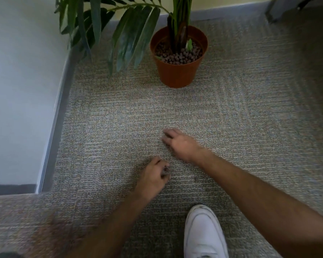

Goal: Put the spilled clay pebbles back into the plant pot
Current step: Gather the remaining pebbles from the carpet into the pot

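Observation:
A terracotta-coloured plant pot (176, 73) stands on the carpet at the top centre, filled with brown clay pebbles (177, 57) around a palm's stems. My left hand (152, 178) rests low on the carpet in the middle, fingers curled around a few dark pebbles (166, 168) at its fingertips. Just beyond it and to the right, my right hand (179, 143) lies knuckles-up on the carpet with its fingers bent down; something dark shows under its fingertips, too blurred to name. A single small dark pebble (195, 177) lies on the carpet between my forearms.
Long green palm leaves (127, 40) hang over the carpet left of the pot. A white wall with a grey skirting board (62, 116) runs along the left side. My white shoe (203, 235) stands at the bottom centre. A dark object (285, 8) sits at the top right.

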